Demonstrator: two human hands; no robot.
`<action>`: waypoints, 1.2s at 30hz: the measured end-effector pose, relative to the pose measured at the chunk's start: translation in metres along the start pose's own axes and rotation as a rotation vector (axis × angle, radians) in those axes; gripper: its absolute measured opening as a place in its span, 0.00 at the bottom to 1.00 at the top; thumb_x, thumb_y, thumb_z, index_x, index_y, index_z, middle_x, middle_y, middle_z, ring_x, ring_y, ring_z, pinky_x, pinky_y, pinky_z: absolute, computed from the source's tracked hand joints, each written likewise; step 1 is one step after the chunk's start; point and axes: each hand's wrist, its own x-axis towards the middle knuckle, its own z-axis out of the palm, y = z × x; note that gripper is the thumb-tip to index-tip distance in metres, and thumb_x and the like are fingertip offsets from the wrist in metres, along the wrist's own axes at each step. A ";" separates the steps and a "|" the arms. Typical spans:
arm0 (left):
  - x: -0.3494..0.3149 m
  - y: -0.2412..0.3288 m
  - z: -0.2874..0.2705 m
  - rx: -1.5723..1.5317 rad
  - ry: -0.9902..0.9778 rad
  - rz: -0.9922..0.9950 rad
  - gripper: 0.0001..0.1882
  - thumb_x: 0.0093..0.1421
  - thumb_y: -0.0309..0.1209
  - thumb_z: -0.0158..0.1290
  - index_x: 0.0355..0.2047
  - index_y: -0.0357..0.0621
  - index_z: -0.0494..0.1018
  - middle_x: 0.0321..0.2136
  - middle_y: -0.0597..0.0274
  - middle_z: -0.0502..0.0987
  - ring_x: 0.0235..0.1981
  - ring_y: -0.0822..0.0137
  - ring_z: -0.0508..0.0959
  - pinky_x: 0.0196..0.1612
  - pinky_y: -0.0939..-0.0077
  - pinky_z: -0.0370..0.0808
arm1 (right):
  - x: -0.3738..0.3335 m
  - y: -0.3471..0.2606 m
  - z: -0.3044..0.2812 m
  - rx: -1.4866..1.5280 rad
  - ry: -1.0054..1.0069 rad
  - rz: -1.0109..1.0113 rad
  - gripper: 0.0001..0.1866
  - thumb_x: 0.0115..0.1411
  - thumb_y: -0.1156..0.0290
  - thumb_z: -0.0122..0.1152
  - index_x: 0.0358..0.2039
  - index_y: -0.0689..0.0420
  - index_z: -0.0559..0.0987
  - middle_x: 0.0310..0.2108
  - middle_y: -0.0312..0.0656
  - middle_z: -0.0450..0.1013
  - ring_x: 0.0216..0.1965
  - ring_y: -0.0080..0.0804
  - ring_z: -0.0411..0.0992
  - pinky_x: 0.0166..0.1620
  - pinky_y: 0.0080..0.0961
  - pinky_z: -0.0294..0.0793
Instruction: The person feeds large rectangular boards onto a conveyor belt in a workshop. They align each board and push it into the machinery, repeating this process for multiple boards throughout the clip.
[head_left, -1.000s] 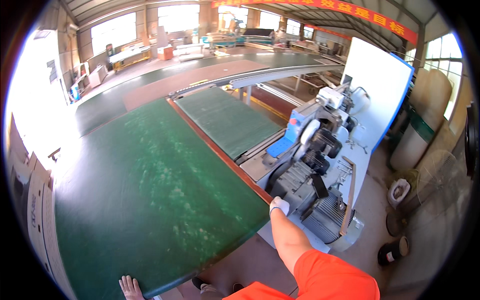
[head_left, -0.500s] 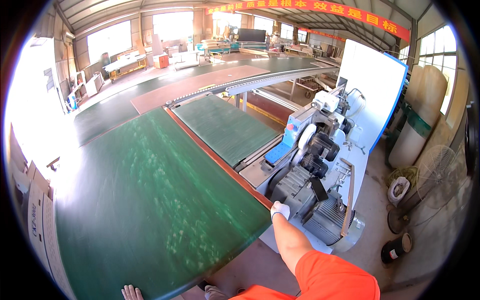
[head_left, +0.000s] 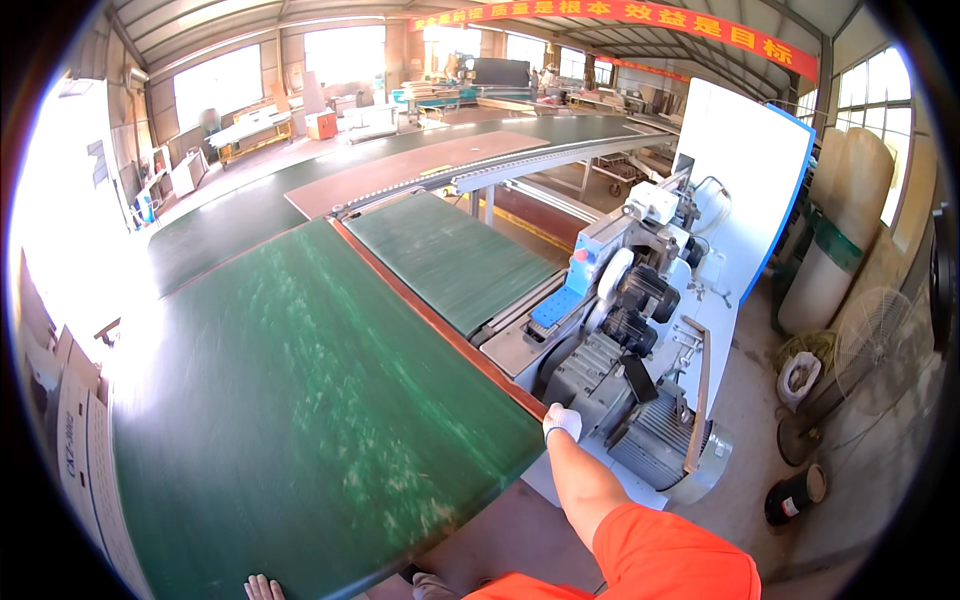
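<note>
A wide green conveyor belt (head_left: 250, 400), streaked with pale dust, fills the space before me. My left hand (head_left: 263, 587) lies at its near edge on the left, bare fingers stretched over the surface and the palm cut off by the picture's lower edge. Along the belt's right side runs a red-brown rail (head_left: 440, 335). At the rail's near end, my right hand (head_left: 562, 422) in a white glove is closed on it, the thumb on top; the other fingers are mostly hidden. Right beside that hand sits a grey machine with motors (head_left: 655, 430).
A narrower green belt (head_left: 450, 260) adjoins the rail. Beyond, a long brown board (head_left: 400, 172) lies on another belt. A dark phone-like slab (head_left: 638, 378) rests on the machine. To the right stand a fan (head_left: 880, 335), a black bucket (head_left: 795, 495) and a white sack (head_left: 798, 380).
The brown board on the far belt has shifted to the right, away from me. Dust streaks on the near belt have moved slightly right and nearer. Both hands stay in place.
</note>
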 end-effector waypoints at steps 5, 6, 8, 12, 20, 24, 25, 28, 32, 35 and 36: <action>-0.001 0.000 0.003 -0.003 0.018 -0.001 0.76 0.34 0.51 0.82 0.79 0.35 0.53 0.80 0.35 0.52 0.81 0.28 0.49 0.82 0.29 0.47 | -0.002 -0.001 -0.003 -0.008 0.004 0.000 0.25 0.63 0.54 0.57 0.44 0.63 0.90 0.48 0.62 0.85 0.53 0.61 0.84 0.59 0.52 0.82; -0.001 -0.001 0.003 -0.005 0.004 -0.005 0.76 0.34 0.51 0.82 0.79 0.35 0.53 0.80 0.35 0.52 0.81 0.28 0.49 0.82 0.29 0.47 | -0.003 -0.001 -0.003 -0.016 0.002 -0.007 0.25 0.63 0.54 0.57 0.44 0.63 0.90 0.48 0.62 0.85 0.53 0.61 0.84 0.59 0.52 0.82; 0.000 -0.002 0.003 -0.004 -0.002 -0.002 0.76 0.34 0.51 0.82 0.79 0.35 0.53 0.80 0.35 0.52 0.81 0.28 0.48 0.82 0.30 0.47 | -0.004 -0.001 -0.004 -0.036 0.000 -0.022 0.26 0.63 0.54 0.57 0.44 0.63 0.90 0.48 0.62 0.85 0.52 0.61 0.84 0.59 0.52 0.82; 0.000 -0.001 0.002 0.004 -0.001 -0.001 0.76 0.34 0.52 0.81 0.79 0.35 0.53 0.80 0.35 0.52 0.81 0.29 0.48 0.83 0.31 0.46 | -0.005 0.001 -0.004 0.025 0.024 -0.038 0.26 0.63 0.53 0.58 0.42 0.66 0.89 0.46 0.65 0.84 0.52 0.64 0.83 0.58 0.53 0.81; 0.002 0.001 0.003 -0.005 -0.009 0.000 0.76 0.35 0.53 0.80 0.79 0.36 0.53 0.81 0.36 0.51 0.82 0.30 0.47 0.83 0.31 0.44 | -0.009 -0.002 -0.007 0.002 0.020 -0.047 0.27 0.64 0.53 0.57 0.43 0.65 0.89 0.48 0.64 0.84 0.53 0.63 0.83 0.59 0.53 0.81; 0.003 -0.001 0.003 0.011 -0.014 0.017 0.76 0.35 0.53 0.79 0.80 0.37 0.53 0.81 0.37 0.51 0.82 0.30 0.47 0.83 0.31 0.43 | -0.010 -0.004 -0.009 -0.009 0.012 -0.024 0.27 0.64 0.53 0.56 0.44 0.65 0.89 0.49 0.65 0.84 0.54 0.63 0.83 0.60 0.54 0.80; 0.003 -0.001 0.003 0.013 -0.014 0.023 0.76 0.35 0.53 0.79 0.80 0.37 0.52 0.81 0.37 0.51 0.82 0.30 0.47 0.83 0.31 0.43 | -0.009 -0.004 -0.009 -0.009 0.010 -0.030 0.27 0.64 0.53 0.56 0.44 0.65 0.89 0.49 0.65 0.84 0.54 0.63 0.83 0.60 0.54 0.80; 0.003 -0.001 0.004 0.008 -0.015 0.024 0.75 0.36 0.54 0.77 0.80 0.37 0.52 0.81 0.37 0.51 0.82 0.30 0.47 0.83 0.31 0.43 | -0.008 -0.003 -0.007 -0.018 0.009 -0.042 0.27 0.64 0.54 0.56 0.44 0.65 0.89 0.49 0.65 0.84 0.54 0.63 0.83 0.60 0.54 0.80; 0.004 -0.001 0.005 0.005 0.029 0.043 0.74 0.37 0.55 0.76 0.80 0.37 0.52 0.81 0.37 0.51 0.82 0.30 0.47 0.83 0.31 0.43 | -0.006 -0.002 -0.006 -0.017 0.006 -0.043 0.27 0.64 0.53 0.56 0.44 0.65 0.89 0.48 0.65 0.84 0.53 0.63 0.83 0.59 0.54 0.81; 0.005 -0.001 0.006 -0.015 0.041 0.044 0.73 0.37 0.54 0.76 0.80 0.37 0.53 0.81 0.37 0.51 0.82 0.30 0.47 0.83 0.30 0.43 | -0.005 -0.002 -0.005 -0.015 0.012 -0.043 0.27 0.64 0.53 0.56 0.43 0.65 0.89 0.48 0.65 0.84 0.53 0.63 0.83 0.59 0.54 0.81; 0.005 0.000 0.006 -0.020 0.048 0.046 0.73 0.37 0.53 0.76 0.80 0.37 0.53 0.81 0.37 0.51 0.82 0.30 0.47 0.83 0.30 0.43 | -0.005 -0.002 -0.004 -0.022 0.018 -0.039 0.27 0.64 0.53 0.56 0.43 0.66 0.89 0.47 0.65 0.84 0.53 0.63 0.83 0.59 0.54 0.81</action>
